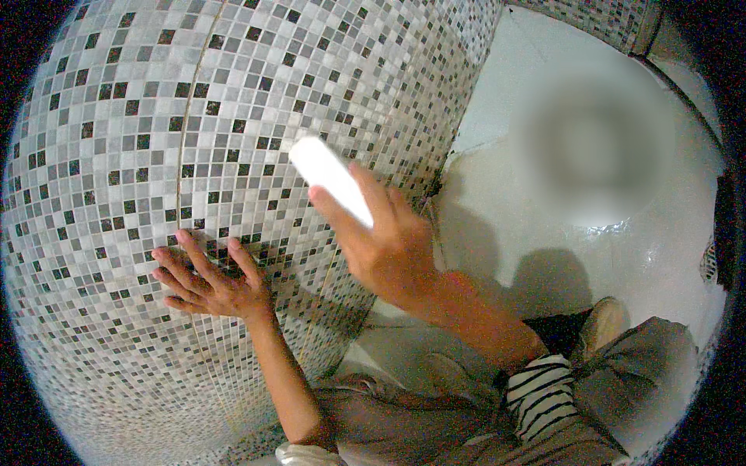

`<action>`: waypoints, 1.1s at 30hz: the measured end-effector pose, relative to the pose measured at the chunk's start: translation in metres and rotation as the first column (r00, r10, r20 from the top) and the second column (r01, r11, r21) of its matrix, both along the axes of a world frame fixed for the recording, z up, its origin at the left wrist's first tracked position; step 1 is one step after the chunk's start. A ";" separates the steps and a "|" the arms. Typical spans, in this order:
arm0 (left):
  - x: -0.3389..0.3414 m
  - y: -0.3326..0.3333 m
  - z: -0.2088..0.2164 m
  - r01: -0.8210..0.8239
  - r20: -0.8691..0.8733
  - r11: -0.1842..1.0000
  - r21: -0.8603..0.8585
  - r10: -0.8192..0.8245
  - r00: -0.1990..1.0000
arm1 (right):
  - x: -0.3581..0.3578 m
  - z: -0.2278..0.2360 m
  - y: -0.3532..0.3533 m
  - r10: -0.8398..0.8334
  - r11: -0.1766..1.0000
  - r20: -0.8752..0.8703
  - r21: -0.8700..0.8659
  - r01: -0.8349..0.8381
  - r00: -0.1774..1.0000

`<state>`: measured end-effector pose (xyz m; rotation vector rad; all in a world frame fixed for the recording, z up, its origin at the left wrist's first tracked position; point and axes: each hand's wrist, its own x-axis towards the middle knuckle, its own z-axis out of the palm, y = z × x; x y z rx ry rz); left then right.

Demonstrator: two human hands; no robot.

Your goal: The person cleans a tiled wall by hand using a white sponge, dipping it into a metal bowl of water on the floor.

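Observation:
My left hand (221,287) lies against the mosaic-tiled wall (233,155), its fingers spread and nothing in them. To its right and higher up, my right hand (396,252) grips a bright white, rounded oblong object (328,175), whose surface is too overexposed to show what kind it is. The far end of this object points up and to the left, toward the tiles. I cannot tell whether it touches them. The wall's small squares are white, grey and black.
A pale floor (489,202) borders the wall on the right, with shadows across it. On that floor a large round patch (594,147) is too blurred to make out. A tan shoe (606,325) shows at the lower right. A thin line (186,132) runs down the tiles.

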<state>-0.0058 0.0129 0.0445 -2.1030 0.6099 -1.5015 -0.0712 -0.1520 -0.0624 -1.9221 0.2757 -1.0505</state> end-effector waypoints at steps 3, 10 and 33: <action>0.001 -0.003 -0.003 0.017 -0.002 1.000 -0.004 -0.017 1.000 | 0.010 -0.017 -0.009 -0.004 1.000 0.062 -0.028 0.005 0.998; 0.000 -0.003 -0.001 -0.007 -0.009 1.000 -0.007 0.007 1.000 | 0.015 -0.005 -0.019 -0.089 0.996 -0.011 -0.019 0.088 0.996; -0.001 -0.006 -0.003 0.002 -0.023 1.000 0.003 -0.002 1.000 | 0.022 -0.012 -0.038 -0.025 0.983 -0.026 0.180 0.029 0.999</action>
